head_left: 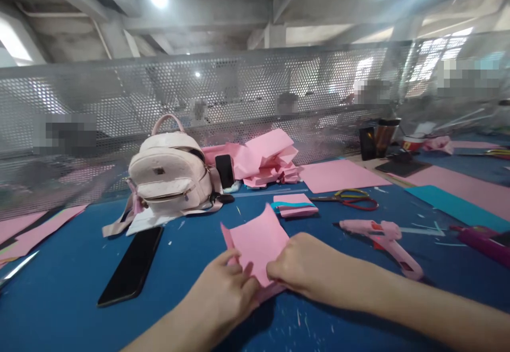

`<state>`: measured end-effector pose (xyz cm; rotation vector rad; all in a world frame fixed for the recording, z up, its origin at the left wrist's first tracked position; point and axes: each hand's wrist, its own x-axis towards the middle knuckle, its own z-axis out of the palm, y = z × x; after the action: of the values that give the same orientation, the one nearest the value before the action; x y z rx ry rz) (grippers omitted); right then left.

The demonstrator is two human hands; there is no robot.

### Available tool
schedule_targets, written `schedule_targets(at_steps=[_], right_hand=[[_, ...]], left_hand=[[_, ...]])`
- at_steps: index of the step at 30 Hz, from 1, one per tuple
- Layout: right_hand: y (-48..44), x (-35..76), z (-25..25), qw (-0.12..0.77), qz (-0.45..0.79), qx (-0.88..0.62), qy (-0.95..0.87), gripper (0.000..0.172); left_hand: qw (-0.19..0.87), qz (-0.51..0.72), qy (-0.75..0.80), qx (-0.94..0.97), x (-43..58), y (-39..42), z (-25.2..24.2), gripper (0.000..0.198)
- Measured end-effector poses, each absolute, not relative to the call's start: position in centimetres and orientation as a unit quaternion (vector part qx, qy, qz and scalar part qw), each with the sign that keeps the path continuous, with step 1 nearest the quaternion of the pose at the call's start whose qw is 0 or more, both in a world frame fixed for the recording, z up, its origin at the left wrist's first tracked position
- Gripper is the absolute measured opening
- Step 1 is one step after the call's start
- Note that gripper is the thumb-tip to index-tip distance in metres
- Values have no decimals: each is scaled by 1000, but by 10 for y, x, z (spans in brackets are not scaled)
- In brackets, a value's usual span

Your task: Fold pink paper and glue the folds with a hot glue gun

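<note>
- Left hand (pixel 225 291) was closed on the near left part of a folded pink piece (pixel 257 238), with fingers curled at its edge.
- Right hand (pixel 303 262) was bent almost into a fist and clamped on the near right edge of the same piece; the exact spot under its fingertips could not be made out.
- Between the two hands, the folded pink piece sat over the blue table (pixel 191 251), its left side turned up in a narrow flap and its far right corner raised to a point.
- Just beyond it lay a small pink bundle (pixel 297 211) with a blue strip across it, and scissors (pixel 354 200) with red and yellow handles.
- Beyond the right forearm, a pink glue gun (pixel 370 229) rested on its side, nozzle to the left.
- Well left of the folded pink piece, a black phone (pixel 133 264) lay flat.
- Behind that phone stood a pale backpack (pixel 169 161), with creased pink sheets (pixel 269 158) heaped to its right.
- Along the far side ran a perforated screen (pixel 239 84).
</note>
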<state>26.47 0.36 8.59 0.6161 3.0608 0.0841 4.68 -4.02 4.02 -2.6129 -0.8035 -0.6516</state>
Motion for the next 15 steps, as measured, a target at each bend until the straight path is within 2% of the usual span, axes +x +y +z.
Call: schedule_targets(at_steps=[5,7,10,15], right_hand=[[-16,268,52,40,56,193,979,20],[-22,268,45,44,59,203,976,18],[-29,265,41,55,71,222,971,12],[-29,256,40,83,73,226,968,14]], left_hand=[[255,-259,-264,-894,62,-58,19,31],[281,-267,-266,-883,68,-62,15,35],[302,-256,-278,-875,74,-64,6,36],[285,-259,-289,-876,79,-63,-3,31]])
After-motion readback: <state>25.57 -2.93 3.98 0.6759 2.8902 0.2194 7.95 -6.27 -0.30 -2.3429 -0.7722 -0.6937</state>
